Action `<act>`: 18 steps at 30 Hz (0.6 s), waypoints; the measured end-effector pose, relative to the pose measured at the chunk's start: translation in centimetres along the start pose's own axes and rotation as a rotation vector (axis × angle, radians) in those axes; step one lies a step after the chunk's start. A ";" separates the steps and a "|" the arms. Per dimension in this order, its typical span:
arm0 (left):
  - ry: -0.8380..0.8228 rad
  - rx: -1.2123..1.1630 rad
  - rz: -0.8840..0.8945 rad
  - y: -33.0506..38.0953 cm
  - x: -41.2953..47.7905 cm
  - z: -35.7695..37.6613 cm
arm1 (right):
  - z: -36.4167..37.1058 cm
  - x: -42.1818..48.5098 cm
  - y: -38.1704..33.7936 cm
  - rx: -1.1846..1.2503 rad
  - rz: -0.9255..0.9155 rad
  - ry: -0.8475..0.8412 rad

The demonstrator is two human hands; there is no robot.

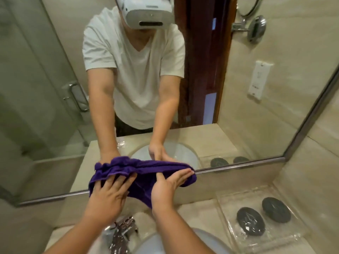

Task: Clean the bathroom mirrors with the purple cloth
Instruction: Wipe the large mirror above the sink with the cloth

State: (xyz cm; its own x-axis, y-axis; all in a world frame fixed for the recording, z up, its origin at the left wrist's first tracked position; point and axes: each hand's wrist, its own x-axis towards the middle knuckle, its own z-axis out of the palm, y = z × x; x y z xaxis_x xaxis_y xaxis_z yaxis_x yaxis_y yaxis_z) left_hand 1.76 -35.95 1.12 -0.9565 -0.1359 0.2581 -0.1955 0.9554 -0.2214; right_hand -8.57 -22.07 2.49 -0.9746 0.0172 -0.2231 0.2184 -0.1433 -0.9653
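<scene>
- Against the lower edge of the large wall-mounted bathroom mirror (pixel 165 79), low and near the middle, a bunched purple terry cloth (pixel 143 173) is pressed flat to the glass, draped over the mirror's metal bottom rail (pixel 238 166)
- Left hand (pixel 108 197) lies palm-down on the left part of the cloth, fingers (pixel 121 180) spread wide and flat; this grip is open and pressing, not pinching, likely to spread pressure across the glass
- Right hand (pixel 165 189) lies on the right part, its fingers together and stretched toward the far right end of the cloth, thumb up against a fold; also flat and unclenched, holding the cloth by pressure alone
- Cloth sits under both palms, between them and the glass, with its left end puffing out past the left fingertips and a flap hanging below the rail between the two wrists
- Both hands probably share the cloth so a wide strip can be wiped in one pass along the bottom edge
- Below, on the beige stone worktop (pixel 201 217), a chrome tap (pixel 122 233) stands near the white basin (pixel 165 242); to the right lies a clear plastic tray (pixel 256 217) with two dark round discs (pixel 250 221)
</scene>
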 end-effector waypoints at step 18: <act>-0.040 -0.496 -0.997 -15.7 -10.6 -0.2 | 23.0 -19.4 2.5 0.117 0.420 -0.433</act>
State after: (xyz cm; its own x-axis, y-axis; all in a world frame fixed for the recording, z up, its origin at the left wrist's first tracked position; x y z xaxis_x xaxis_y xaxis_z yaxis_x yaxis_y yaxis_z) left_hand 15.00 -49.45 2.05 -0.4278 -0.9004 0.0790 -0.7803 0.4120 0.4705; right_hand 9.75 -45.55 7.48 -0.7426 -0.4649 -0.4821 0.6057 -0.1589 -0.7797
